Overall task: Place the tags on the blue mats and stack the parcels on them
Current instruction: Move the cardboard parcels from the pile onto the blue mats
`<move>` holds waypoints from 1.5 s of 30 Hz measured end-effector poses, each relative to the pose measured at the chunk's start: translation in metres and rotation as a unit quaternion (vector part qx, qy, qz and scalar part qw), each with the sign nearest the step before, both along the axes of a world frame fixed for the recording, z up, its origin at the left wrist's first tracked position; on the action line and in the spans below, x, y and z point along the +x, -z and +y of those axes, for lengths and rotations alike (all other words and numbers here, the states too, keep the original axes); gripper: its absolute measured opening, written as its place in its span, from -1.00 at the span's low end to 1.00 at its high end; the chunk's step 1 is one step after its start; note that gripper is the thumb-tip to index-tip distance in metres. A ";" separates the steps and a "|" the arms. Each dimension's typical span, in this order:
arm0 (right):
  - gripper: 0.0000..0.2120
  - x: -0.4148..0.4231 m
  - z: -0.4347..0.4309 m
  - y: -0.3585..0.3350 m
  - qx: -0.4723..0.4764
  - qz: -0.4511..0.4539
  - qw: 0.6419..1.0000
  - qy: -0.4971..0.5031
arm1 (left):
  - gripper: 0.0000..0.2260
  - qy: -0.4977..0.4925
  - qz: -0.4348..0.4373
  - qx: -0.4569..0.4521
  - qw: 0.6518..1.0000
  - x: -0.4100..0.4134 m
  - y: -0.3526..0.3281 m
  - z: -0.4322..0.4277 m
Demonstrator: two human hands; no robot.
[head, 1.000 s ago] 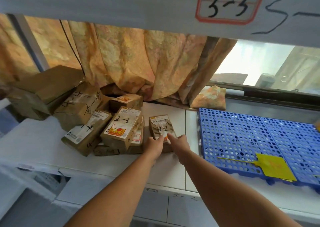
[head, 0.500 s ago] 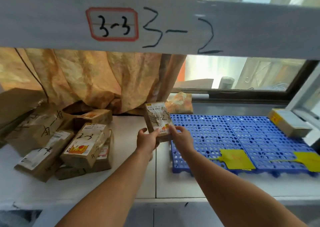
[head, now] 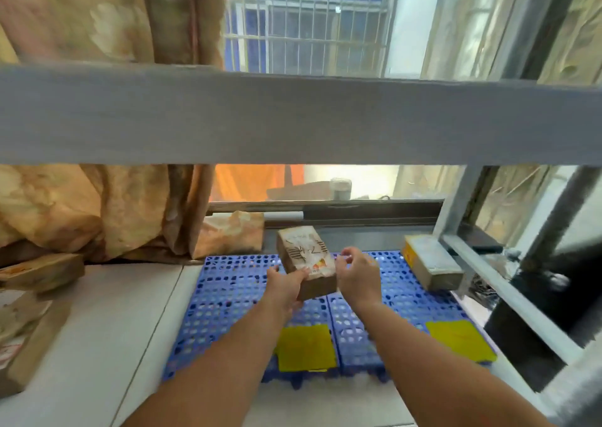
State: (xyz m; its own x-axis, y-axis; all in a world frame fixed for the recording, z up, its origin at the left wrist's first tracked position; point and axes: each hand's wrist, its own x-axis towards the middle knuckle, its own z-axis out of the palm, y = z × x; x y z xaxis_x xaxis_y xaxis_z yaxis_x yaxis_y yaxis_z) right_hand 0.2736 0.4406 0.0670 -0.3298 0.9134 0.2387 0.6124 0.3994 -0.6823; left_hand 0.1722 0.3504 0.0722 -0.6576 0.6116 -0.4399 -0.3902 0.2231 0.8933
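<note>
The left hand (head: 286, 286) and right hand (head: 357, 275) grip the parcel (head: 304, 259) above the blue mats (head: 224, 299), its long axis pointing toward the window (head: 374, 185). A second parcel (head: 431, 263) sits on the mats' far-right corner.

We see the left mat (head: 228, 296) beside the right mat (head: 407, 296) on the shelf (head: 114, 312), with the left tag (head: 306, 347) and right tag (head: 461, 340) at their front edges. A parcel (head: 431, 262) sits on the right mat's back right corner.

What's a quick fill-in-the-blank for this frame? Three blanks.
1. The left hand grips a ___ above the blue mats.
2. The tags lying on the mats number ___.
3. Their colour is ___.
Missing: parcel; two; yellow.
</note>
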 end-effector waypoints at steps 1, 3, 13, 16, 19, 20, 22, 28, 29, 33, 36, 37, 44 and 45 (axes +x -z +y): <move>-0.74 0.021 0.023 0.000 0.014 -0.036 0.999 0.015 | -0.33 0.013 0.006 -0.011 1.000 0.018 0.001 0.019; -0.68 0.058 0.063 0.001 0.026 -0.102 0.994 0.037 | -0.33 0.026 0.018 -0.024 0.999 0.048 0.003 0.051; -0.46 0.174 0.152 0.010 0.027 -0.262 0.963 -0.054 | -0.75 0.074 -0.037 -0.063 0.995 0.137 0.016 0.147; -0.43 0.183 0.167 0.011 0.008 -0.316 0.944 -0.090 | -0.76 0.061 -0.018 -0.081 0.995 0.141 0.021 0.167; -0.38 0.190 0.177 0.013 -0.034 -0.356 0.926 -0.119 | -0.72 0.046 -0.003 -0.084 0.995 0.139 0.029 0.180; -0.37 0.191 0.179 0.015 -0.043 -0.364 0.922 -0.123 | -0.71 0.045 0.009 -0.089 0.995 0.137 0.033 0.183; -0.37 0.191 0.183 0.015 -0.031 -0.384 0.914 -0.128 | -0.71 0.048 0.043 -0.108 0.992 0.134 0.039 0.188; -0.38 0.186 0.188 0.008 -0.033 -0.410 0.900 -0.143 | -0.65 0.064 0.141 -0.149 0.977 0.131 0.048 0.195; -0.38 0.186 0.188 0.008 -0.033 -0.412 0.899 -0.141 | -0.61 0.071 0.156 -0.141 0.975 0.132 0.047 0.195; -0.40 0.184 0.190 0.004 -0.031 -0.439 0.886 -0.147 | -0.46 0.119 0.223 -0.150 0.956 0.137 0.045 0.197; -0.42 0.180 0.194 -0.001 -0.030 -0.462 0.872 -0.157 | -0.51 0.129 0.254 -0.157 0.945 0.143 0.046 0.202; -0.42 0.180 0.195 -0.002 -0.032 -0.468 0.868 -0.161 | -0.53 0.130 0.266 -0.158 0.942 0.146 0.046 0.203; -0.31 0.185 0.200 -0.007 -0.064 -0.486 0.850 -0.195 | -0.51 0.121 0.285 -0.170 0.935 0.153 0.048 0.209; -0.31 0.186 0.199 -0.007 -0.065 -0.488 0.848 -0.198 | -0.51 0.123 0.290 -0.170 0.934 0.154 0.048 0.209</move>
State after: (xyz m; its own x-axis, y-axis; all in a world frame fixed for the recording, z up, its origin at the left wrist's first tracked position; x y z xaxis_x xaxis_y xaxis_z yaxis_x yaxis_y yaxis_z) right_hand 0.4596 0.6397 0.0739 -0.5992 0.6830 -0.4177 0.7460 0.6657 0.0184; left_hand 0.3257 0.5589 0.0241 -0.7039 0.6649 -0.2498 0.2377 0.5519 0.7993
